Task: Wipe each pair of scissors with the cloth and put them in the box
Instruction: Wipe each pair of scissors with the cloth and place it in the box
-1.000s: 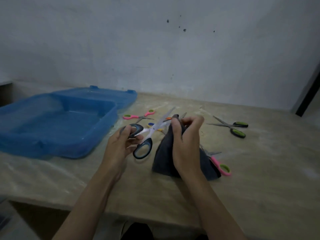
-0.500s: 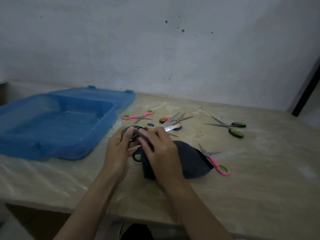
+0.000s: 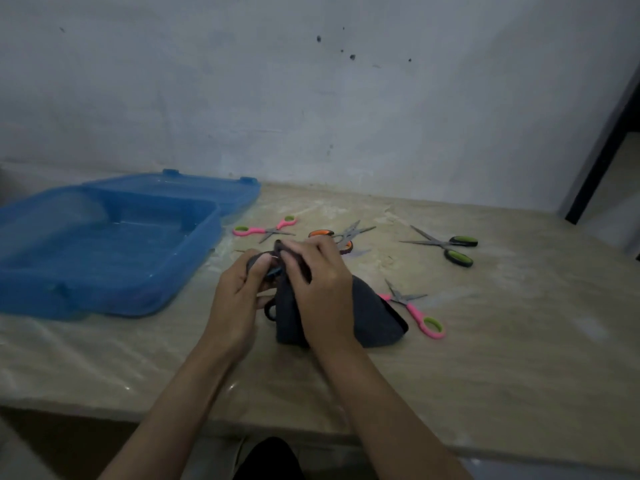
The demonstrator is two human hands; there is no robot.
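I hold the dark-handled scissors (image 3: 270, 271) in front of me above the table (image 3: 485, 358), my left hand (image 3: 235, 306) curled round the handle end, one dark loop showing just below my fingers. My right hand (image 3: 322, 292) is closed on the dark cloth (image 3: 374, 317), bunching it over the blades, so the blades are hidden and I cannot tell exactly where the tips point; judging by the handles, the long axis seems to run away from me and a little rightward, under my right hand. The open blue box (image 3: 104, 244) lies to my left, nearer my left hand, which already has the handles, so that hand looks best placed to carry the pair across once the wiping is done. Other scissors wait on the table: a pink pair (image 3: 266, 229) near the box, an orange pair (image 3: 341, 237) just beyond my knuckles, a green pair (image 3: 450, 245) far right, and a pink-and-green pair (image 3: 417, 315) beside the cloth.
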